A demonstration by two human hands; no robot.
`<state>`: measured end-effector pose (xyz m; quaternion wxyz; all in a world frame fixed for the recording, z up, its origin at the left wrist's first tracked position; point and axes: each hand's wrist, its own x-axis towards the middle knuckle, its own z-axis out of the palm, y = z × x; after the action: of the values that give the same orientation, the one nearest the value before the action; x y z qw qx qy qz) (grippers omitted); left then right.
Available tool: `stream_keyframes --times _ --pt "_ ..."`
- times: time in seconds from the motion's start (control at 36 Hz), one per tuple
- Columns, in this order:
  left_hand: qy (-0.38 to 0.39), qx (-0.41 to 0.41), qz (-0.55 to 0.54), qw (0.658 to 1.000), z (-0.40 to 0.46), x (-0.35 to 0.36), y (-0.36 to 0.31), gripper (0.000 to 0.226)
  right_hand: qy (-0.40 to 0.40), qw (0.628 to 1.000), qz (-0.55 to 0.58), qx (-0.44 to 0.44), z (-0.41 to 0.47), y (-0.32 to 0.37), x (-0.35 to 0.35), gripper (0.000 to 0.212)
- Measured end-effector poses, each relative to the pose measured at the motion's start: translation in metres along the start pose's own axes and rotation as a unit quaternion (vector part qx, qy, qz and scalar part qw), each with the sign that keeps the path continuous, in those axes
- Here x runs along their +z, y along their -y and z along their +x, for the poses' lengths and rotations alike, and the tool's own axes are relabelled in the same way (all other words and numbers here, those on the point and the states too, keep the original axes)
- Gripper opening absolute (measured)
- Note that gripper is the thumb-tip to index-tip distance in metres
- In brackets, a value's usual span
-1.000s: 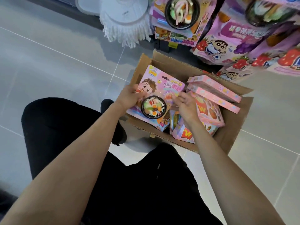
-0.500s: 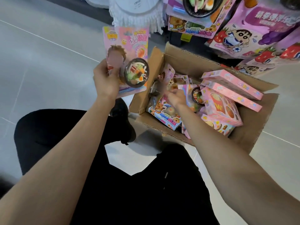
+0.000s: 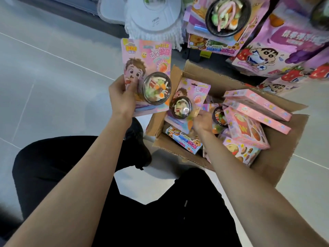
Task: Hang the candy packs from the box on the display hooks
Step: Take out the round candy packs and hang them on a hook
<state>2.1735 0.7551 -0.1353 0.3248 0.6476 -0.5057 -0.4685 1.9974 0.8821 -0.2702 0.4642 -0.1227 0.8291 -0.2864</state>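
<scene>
From the head camera, the left hand grips a pink candy pack upright, left of the cardboard box and above the floor. The right hand reaches into the box and pinches the lower edge of a second candy pack, tilted up among pink cartons. Hanging packs fill the far right.

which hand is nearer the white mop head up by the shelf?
Left. The left hand holds a candy pack raised outside the box, just below the mop head. The right hand is lower, down inside the box on a second pack.
</scene>
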Motion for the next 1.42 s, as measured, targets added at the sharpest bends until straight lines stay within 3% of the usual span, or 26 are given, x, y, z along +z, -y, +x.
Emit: stream_keyframes --times 0.19,0.36,0.47,0.64,0.81,1.03,1.17,1.31,1.42 --pt "0.005 -0.009 -0.009 1.000 -0.012 0.023 -0.030 0.010 -0.088 0.984 0.143 -0.052 -0.045 -0.010 -0.052 0.023" --pt "0.045 0.032 -0.003 0.998 -0.023 0.029 -0.054 0.017 -0.120 0.970 0.192 -0.088 -0.083 0.006 -0.079 0.054" --pt "0.050 0.050 -0.040 0.997 -0.026 0.026 -0.075 0.007 -0.160 0.964 0.184 -0.106 -0.097 0.015 -0.101 0.048" --pt "0.041 0.072 -0.094 0.992 -0.034 0.019 -0.129 0.022 -0.175 0.951 0.157 -0.200 -0.128 0.041 -0.134 0.044" --pt "0.073 0.118 -0.135 0.981 -0.046 0.005 -0.169 0.021 -0.212 0.921 0.200 -0.258 -0.162 0.068 -0.159 0.048" --pt "0.102 0.193 -0.154 0.964 -0.071 -0.011 -0.219 0.010 -0.195 0.884 0.266 -0.331 -0.193 0.113 -0.192 0.027" --pt "0.109 0.214 -0.180 0.954 -0.091 -0.019 -0.239 0.014 -0.200 0.877 0.286 -0.330 -0.211 0.128 -0.203 0.016" --pt "0.094 0.253 -0.213 0.939 -0.103 -0.032 -0.268 0.009 -0.216 0.857 0.296 -0.363 -0.238 0.154 -0.219 0.017" --pt "0.079 0.274 -0.248 0.926 -0.110 -0.043 -0.299 0.018 -0.219 0.839 0.296 -0.400 -0.258 0.178 -0.233 0.017"
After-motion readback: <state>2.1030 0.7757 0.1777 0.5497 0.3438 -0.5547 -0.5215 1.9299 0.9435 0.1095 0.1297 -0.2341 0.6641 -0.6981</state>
